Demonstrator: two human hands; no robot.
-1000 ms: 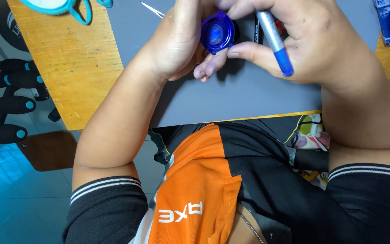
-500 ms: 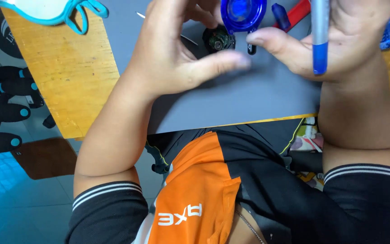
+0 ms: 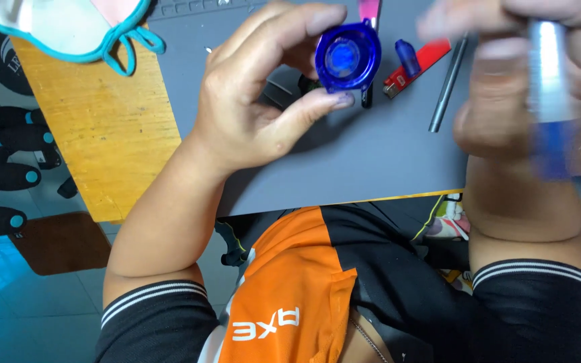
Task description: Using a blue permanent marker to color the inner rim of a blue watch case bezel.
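Head view: grey mat over yellow wooden table; tiled floor below, black dumbbells at left. Face mask at table's far left corner. Blue round case above mat's middle, pinched between my left hand thumb and forefinger. Red piece, dark rod lie just right of it. My right hand, blurred, closed around blue-tipped tool over mat's right edge.

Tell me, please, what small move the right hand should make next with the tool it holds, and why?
Probably steady the right hand and bring its blue-handled tool back toward the round blue part. The left hand holds that part pinched between thumb and fingers above the grey mat, while the right hand sits off to the side, blurred, its tool apart from it.
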